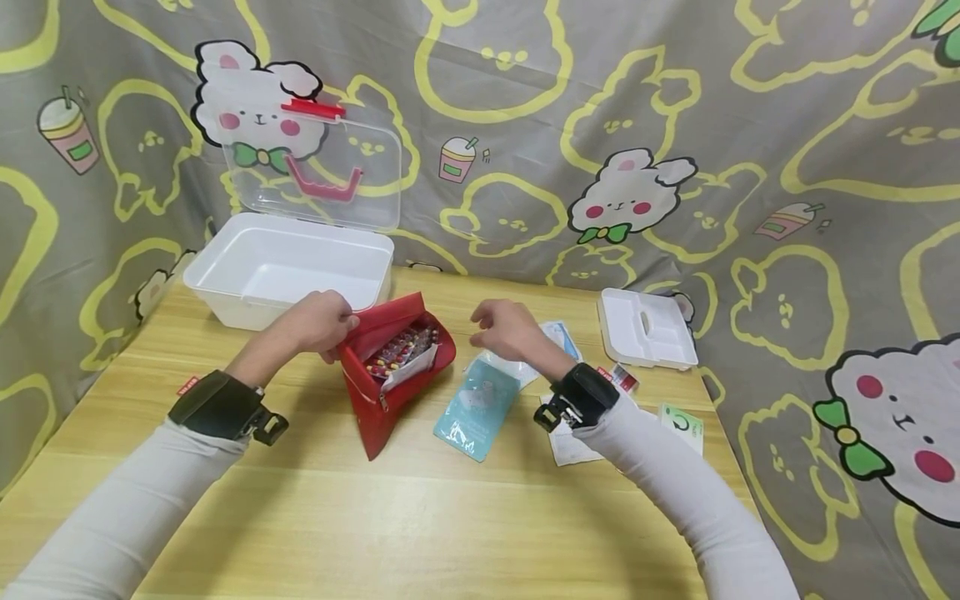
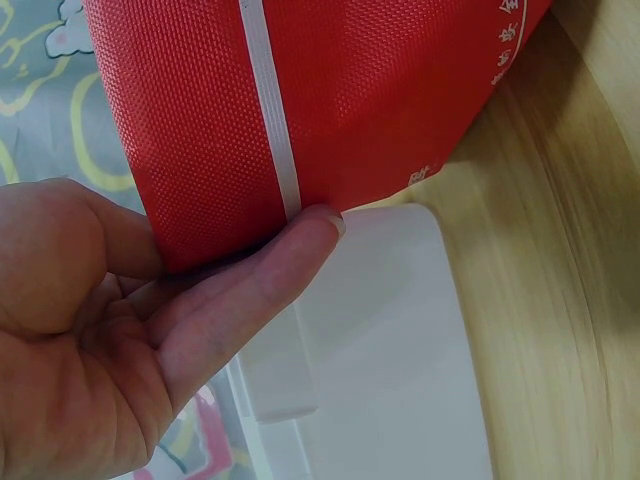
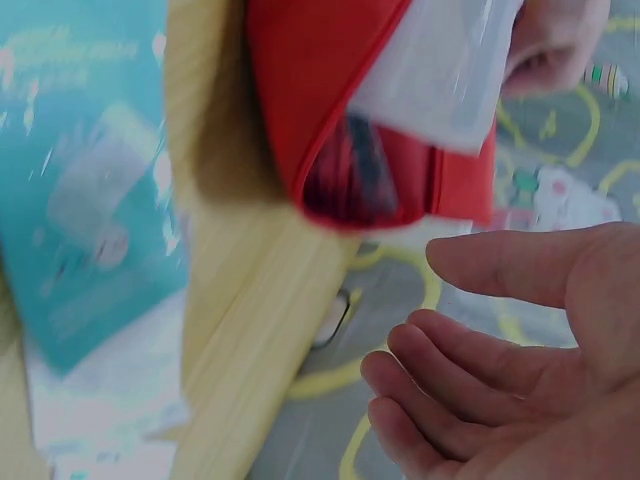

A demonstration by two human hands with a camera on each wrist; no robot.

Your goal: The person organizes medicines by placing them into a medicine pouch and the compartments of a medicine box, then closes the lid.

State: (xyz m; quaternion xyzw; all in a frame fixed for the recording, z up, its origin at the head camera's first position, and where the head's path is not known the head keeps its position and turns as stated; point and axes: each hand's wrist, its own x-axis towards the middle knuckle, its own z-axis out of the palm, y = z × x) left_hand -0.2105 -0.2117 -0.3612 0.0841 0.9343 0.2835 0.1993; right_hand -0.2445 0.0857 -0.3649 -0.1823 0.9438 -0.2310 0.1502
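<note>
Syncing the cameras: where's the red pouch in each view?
Head: red pouch just left of and below centre.
Left wrist: red pouch fills the upper middle, cut by the top edge.
Right wrist: red pouch at top centre, cut off above.
Shared landmark: wooden table.

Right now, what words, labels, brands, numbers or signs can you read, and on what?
"安全", apparently, on the red pouch; its other white characters are unclear or cut off.
Teal packet: pale print, too blurred.
Green-and-white packet: print too small.
Red tag at the left wrist: too small.
Nothing else is legible.
</note>
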